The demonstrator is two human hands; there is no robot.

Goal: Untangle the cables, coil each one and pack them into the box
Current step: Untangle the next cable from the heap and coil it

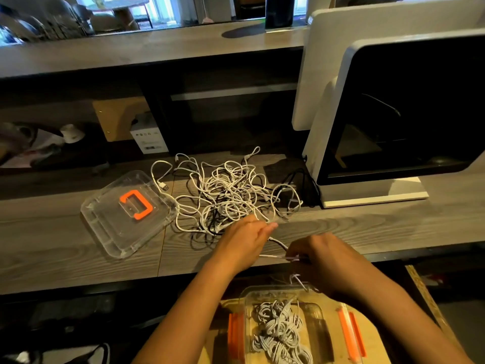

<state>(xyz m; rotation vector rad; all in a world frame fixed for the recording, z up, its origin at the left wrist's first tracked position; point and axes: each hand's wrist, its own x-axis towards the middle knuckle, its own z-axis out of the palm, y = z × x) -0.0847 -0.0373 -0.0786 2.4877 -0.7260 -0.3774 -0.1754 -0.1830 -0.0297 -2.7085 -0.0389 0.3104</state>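
Observation:
A tangle of white cables (228, 190) lies on the grey wooden desk (65, 248), with a few dark strands mixed in. My left hand (246, 237) reaches to the near edge of the tangle and its fingers pinch a white strand. My right hand (317, 254) grips a white cable (277, 243) that runs between both hands at the desk's front edge. Below the desk, a clear box (275, 292) with orange latches holds several coiled grey-white cables (280, 332). The box's clear lid (126, 214), with an orange handle, rests on the desk to the left.
A large white machine with a dark window (393, 122) stands on the desk at the right, a black cord (301, 179) beside its base. A small white carton (148, 137) and a cardboard piece (115, 119) sit at the back under a shelf.

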